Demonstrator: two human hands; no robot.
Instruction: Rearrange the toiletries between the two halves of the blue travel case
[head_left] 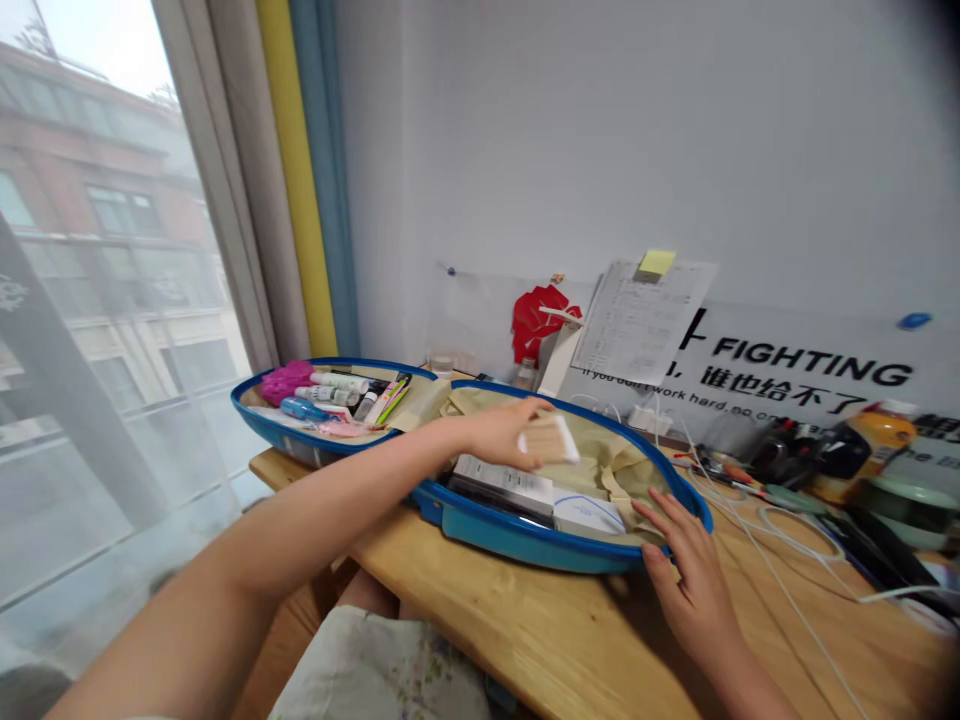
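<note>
A blue hard-shell suitcase (540, 553) with beige lining lies open on the wooden desk. Over its right half, my left hand (501, 436) grips a small white-and-tan pack (553, 440), blurred, whose kind I cannot make out. Below it, white boxes (517, 483) lie along the near wall of that half. My right hand (694, 575) rests at the right end of the case, fingers spread over the rim and holding nothing. The left half contains a pink mesh puff (286, 381), a blue bottle (304, 409), white tubes (339, 382) and colourful slim packets (392, 398).
White cables (799, 535) trail over the desk (570, 640) to the right of the case. Farther right stand an orange bottle (874, 450) and a pale green container (904, 510). Papers (641, 320) hang on the wall behind. Curtains (300, 180) and a window are at left.
</note>
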